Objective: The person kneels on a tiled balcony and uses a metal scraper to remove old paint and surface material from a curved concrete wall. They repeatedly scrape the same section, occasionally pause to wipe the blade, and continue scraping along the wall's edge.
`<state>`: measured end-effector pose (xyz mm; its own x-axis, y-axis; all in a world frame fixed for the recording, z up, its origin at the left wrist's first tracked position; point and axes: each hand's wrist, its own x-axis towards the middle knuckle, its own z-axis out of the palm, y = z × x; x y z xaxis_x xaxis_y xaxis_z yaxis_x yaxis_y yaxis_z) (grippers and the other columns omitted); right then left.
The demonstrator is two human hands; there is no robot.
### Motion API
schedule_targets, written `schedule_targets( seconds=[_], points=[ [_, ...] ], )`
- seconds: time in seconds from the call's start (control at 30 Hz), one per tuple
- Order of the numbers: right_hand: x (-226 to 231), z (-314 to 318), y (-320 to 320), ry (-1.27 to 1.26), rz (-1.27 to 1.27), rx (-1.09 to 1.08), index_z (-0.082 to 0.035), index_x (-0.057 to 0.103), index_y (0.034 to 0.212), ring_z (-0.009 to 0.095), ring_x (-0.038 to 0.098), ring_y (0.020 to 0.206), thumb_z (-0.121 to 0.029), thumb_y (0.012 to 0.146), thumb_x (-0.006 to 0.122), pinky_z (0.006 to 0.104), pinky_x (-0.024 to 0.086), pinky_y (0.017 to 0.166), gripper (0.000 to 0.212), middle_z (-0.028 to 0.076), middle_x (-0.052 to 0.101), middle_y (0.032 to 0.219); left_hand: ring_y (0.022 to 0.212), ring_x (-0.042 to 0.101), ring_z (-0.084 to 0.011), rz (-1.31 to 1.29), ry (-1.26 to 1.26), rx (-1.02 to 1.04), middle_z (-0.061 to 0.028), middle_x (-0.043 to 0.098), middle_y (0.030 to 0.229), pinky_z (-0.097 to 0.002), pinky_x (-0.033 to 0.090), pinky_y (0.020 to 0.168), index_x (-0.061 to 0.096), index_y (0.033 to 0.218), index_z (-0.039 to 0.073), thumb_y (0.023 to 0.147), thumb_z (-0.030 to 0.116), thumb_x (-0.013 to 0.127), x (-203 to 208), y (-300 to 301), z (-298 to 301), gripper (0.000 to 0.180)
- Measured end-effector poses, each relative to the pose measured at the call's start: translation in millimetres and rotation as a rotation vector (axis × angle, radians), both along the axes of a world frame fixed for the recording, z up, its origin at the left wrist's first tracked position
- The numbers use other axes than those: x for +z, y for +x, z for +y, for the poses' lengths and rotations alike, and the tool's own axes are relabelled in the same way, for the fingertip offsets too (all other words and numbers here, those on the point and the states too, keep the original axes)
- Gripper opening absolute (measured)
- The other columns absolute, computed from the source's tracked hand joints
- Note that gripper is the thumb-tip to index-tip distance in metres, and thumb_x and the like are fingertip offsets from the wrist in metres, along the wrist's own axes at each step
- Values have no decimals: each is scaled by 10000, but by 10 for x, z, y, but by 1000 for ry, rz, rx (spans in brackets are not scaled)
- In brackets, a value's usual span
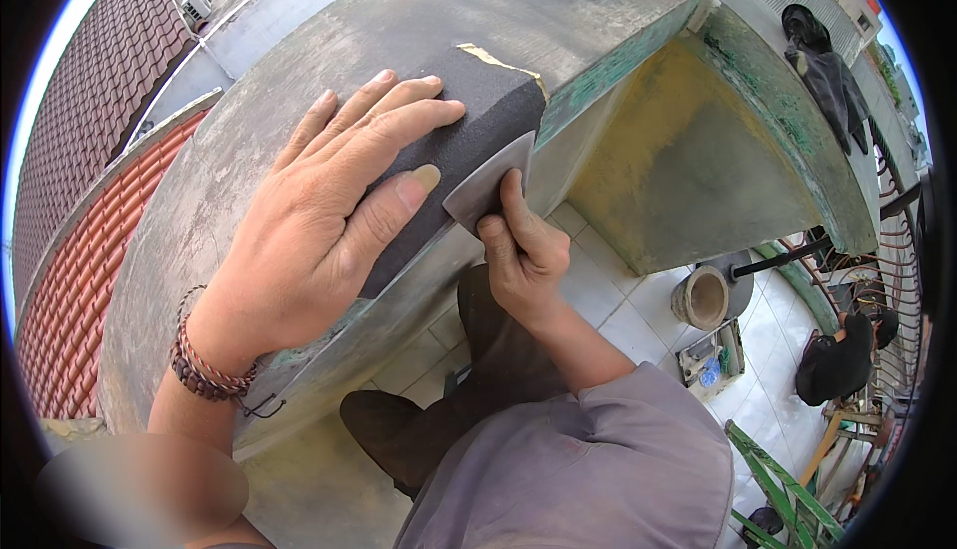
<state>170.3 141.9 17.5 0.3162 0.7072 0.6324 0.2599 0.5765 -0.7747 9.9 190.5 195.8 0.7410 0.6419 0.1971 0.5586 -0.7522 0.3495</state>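
Left hand: the left hand (329, 220) was laid flat with fingers spread on the dark sheet (469, 140), centre-left of the frame; judged to be pressing it down so that it could not shift or lift.

Right hand: the right hand (523, 255) was closed around the grip of a flat metal scraper (488, 185), at the frame's centre; the blade was set against the sheet's lower edge, seemingly to smooth or tuck that edge over the wall's rim.

Dark sheet: a rough black strip was draped across the top of the concrete parapet (299, 70) and folded over its inner edge, centre to upper centre; a torn pale corner was seen at its upper end.

Parapet: a broad, weathered, curved top was seen, with green-stained inner faces at the right.

Bracelet: a braided band (204, 365) was worn on the left wrist, lower left.

Below: a tiled floor (608, 300) was seen lower right, with a round clay pot (701, 297) standing on it.

Beyond: red roof tiles (80, 280) were visible at the far left.
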Motion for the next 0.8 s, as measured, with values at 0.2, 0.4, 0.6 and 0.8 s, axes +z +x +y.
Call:
schedule_targets(
  seconds=[0.2,0.4,0.6,0.8],
  points=[
    [-100,-5,-80,19,27,50,-26,581,1329,198,556,553,-16,833,742,243,463,553,522,129,606,716,1433,323,-339,-9,2,22,-145,477,1454,-492,161,1199,522,1370,80,971,232,490,-9,-35,-35,428],
    [-64,-31,-216,199,-64,120,-18,556,1356,136,551,553,8,885,679,223,462,554,488,113,617,692,1420,341,-350,-86,20,-17,-146,498,1432,-507,185,1186,533,1355,106,980,246,506,-73,-70,-17,402],
    [-195,-18,-253,355,-390,38,24,497,1394,105,577,570,-45,971,577,232,469,541,435,79,633,686,1383,387,-349,-143,100,-34,-141,519,1406,-493,237,1166,542,1331,108,993,257,504,-164,-85,0,371],
    [-192,-146,-340,218,-281,22,58,574,1295,206,609,588,-31,895,672,279,495,599,422,170,629,708,1360,417,-332,-165,240,-59,-146,550,1359,-455,284,1148,551,1309,99,995,244,501,-282,-99,15,350]
  ],
)
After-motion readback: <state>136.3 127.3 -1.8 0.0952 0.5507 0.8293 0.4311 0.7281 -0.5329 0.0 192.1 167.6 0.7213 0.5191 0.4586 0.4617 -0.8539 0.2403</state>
